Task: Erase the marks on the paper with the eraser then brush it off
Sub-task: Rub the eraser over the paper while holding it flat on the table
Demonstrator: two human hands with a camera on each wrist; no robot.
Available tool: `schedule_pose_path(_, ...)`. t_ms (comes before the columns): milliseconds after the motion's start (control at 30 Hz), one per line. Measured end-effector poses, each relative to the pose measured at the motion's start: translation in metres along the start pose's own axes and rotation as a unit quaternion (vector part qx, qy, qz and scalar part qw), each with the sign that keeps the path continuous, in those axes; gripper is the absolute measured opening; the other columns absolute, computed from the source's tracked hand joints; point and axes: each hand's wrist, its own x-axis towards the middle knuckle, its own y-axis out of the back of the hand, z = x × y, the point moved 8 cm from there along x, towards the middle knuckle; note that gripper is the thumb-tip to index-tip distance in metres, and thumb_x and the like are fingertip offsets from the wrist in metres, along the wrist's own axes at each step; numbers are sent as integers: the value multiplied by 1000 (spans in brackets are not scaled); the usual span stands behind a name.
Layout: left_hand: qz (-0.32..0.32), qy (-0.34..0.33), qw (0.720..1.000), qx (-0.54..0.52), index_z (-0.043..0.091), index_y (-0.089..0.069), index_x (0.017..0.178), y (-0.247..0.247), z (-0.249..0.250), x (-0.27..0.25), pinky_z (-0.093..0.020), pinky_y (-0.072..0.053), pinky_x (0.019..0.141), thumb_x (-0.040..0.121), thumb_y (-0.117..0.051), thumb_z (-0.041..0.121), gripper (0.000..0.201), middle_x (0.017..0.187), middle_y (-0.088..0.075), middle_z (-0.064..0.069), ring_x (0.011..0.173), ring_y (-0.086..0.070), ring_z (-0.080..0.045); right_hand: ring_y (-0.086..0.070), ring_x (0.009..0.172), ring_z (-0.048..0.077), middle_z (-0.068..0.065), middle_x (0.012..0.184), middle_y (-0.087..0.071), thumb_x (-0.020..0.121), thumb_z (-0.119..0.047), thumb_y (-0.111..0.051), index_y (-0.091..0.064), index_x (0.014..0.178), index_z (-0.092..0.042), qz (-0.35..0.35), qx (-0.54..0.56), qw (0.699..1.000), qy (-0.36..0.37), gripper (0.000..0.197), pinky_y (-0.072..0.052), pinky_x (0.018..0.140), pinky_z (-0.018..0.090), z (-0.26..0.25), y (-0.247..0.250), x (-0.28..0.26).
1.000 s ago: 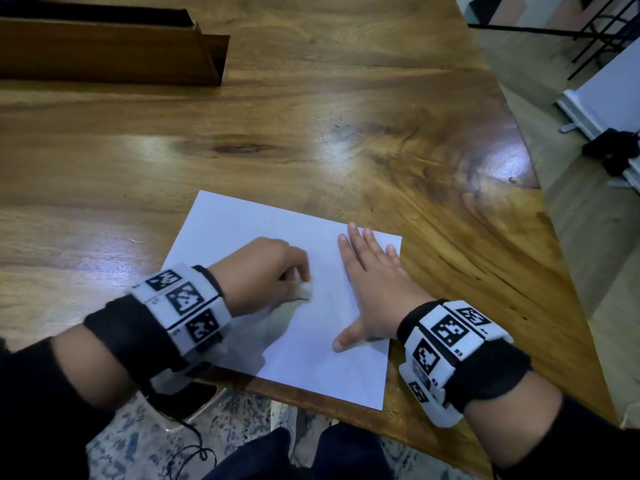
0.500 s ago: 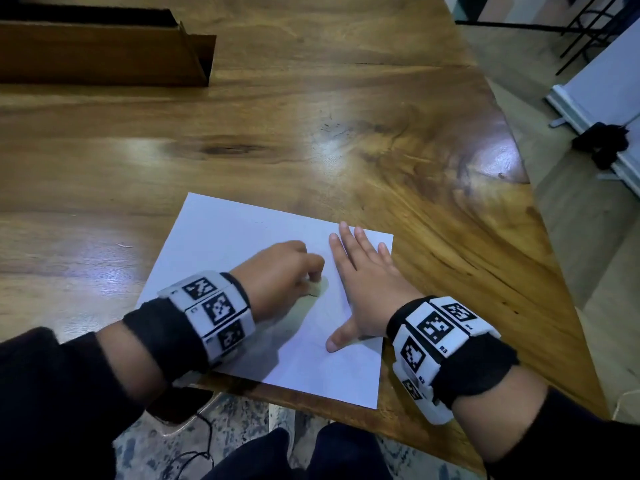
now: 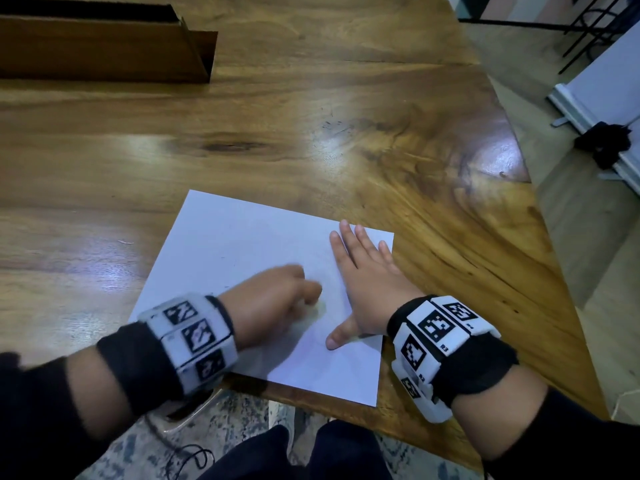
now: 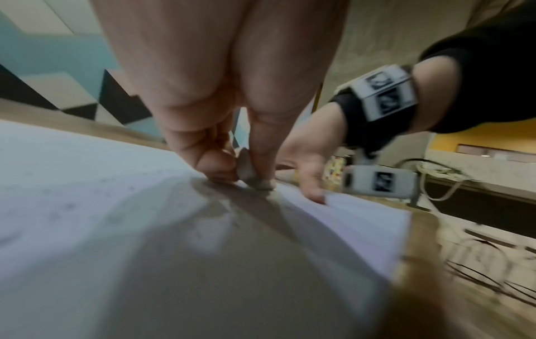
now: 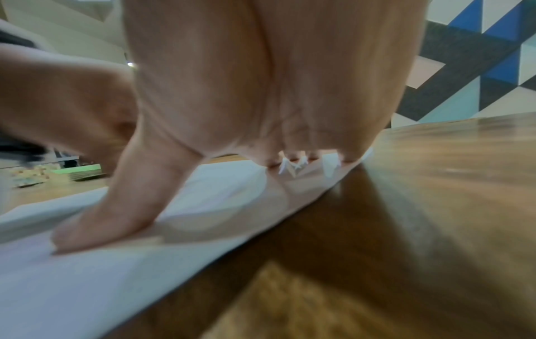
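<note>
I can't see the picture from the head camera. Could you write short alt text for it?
Seen from above, the left hand rubs a small eraser on a white paper near the edge of a wooden table, while the right hand lies flat, holding the sheet down.

A white paper lies flat at the table's near edge. A small pale eraser, pinched upright, touches the sheet's middle.
</note>
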Motion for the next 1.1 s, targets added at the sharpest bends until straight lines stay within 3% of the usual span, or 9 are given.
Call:
schedule_pose_path(133,-52,12,998,27,26,-50,56,-33,-10,-17,-40,-50,81,54,-54,41,15,62,-51,0,65,-50,-20,37,137,21,4,147,42,56,-66,-76,31,142,-11,1,-3,1000,0,148,15,116,43,0,0,0)
schedule_pose_path(267,-20,20,1000,-13,16,-57,80,1,-4,16,-34,-43,73,80,-51,15,6,78,-46,0,69,-48,-23,36,137,21,4,148,42,56,-65,-77,30,143,-12,2,-1,1000,-2,148,15,116,43,0,0,0)
schedule_pose_path(400,59,2,998,31,13,-56,90,32,-3,28,-36,-45,74,85,-52,17,8,84,-44,-3,76,-51,-27,36,137,21,3,148,42,56,-65,-77,30,143,-12,3,-5,1000,-1,148,15,115,42,0,1,-1)
schedule_pose_path(600,-120,-70,990,23,20,-65,85,-13,16,-19,-31,-45,75,79,-52,13,16,91,-54,-5,84,-55,-22,35,137,20,3,149,40,56,-65,-77,29,143,-12,3,2,1000,0,147,13,117,43,1,1,0)
schedule_pose_path(800,63,22,997,32,13,-60,89,45,-5,47,-35,-44,77,83,-55,13,8,86,-49,-4,86,-55,-29,35,138,20,1,149,40,54,-65,-78,30,143,-14,12,4,1000,1,148,14,116,42,1,1,1)
schedule_pose_path(867,80,28,996,36,12,-59,88,44,-6,46,-32,-43,74,83,-56,16,7,82,-47,-2,83,-55,-29,35,138,20,1,149,40,54,-65,-78,30,143,-15,13,5,1000,3,149,15,116,42,1,1,1)
schedule_pose_path(933,56,11,998,29,13,-58,83,31,-1,28,-29,-38,69,83,-54,14,4,73,-39,3,79,-53,-28,35,138,19,1,149,40,54,-65,-78,30,143,-14,15,6,1000,3,149,15,116,41,2,1,1)
schedule_pose_path(1033,-62,-44,997,32,22,-55,75,-1,15,-3,-29,-37,68,79,-54,11,11,78,-42,2,76,-50,-24,35,138,19,1,149,40,55,-64,-78,28,144,-13,13,10,1000,4,148,15,116,41,1,1,1)
schedule_pose_path(1100,-74,-38,996,32,19,-61,83,2,15,0,-30,-41,73,80,-54,13,10,83,-45,0,82,-53,-25,35,138,19,2,149,40,55,-64,-78,29,144,-13,12,10,1000,4,148,15,116,42,1,0,1)
